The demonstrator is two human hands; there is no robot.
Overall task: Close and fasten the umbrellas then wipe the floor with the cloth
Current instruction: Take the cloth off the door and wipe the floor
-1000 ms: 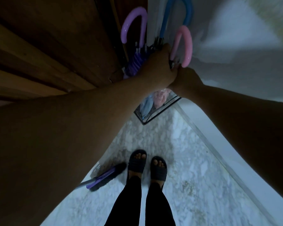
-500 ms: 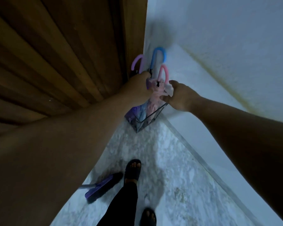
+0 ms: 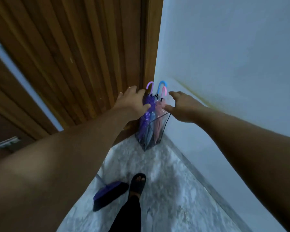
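Three closed umbrellas stand upright in a clear holder [image 3: 164, 128] in the corner: a purple umbrella [image 3: 146, 104], a blue umbrella [image 3: 161, 85] and a pink umbrella [image 3: 161, 104], curved handles up. My left hand [image 3: 132, 102] is spread beside the purple one, thumb touching its folds. To the right of the pink one my right hand [image 3: 181, 104] hovers with fingers spread, holding nothing. No cloth is in view.
A slatted wooden door [image 3: 77, 61] fills the left; a white wall [image 3: 224, 64] is on the right. A purple broom head [image 3: 110, 194] lies on the marble floor [image 3: 166, 181] beside my sandalled foot [image 3: 137, 183].
Both hands have let go of the umbrella handles and opened. I have stepped back, so the holder now looks smaller and farther away.
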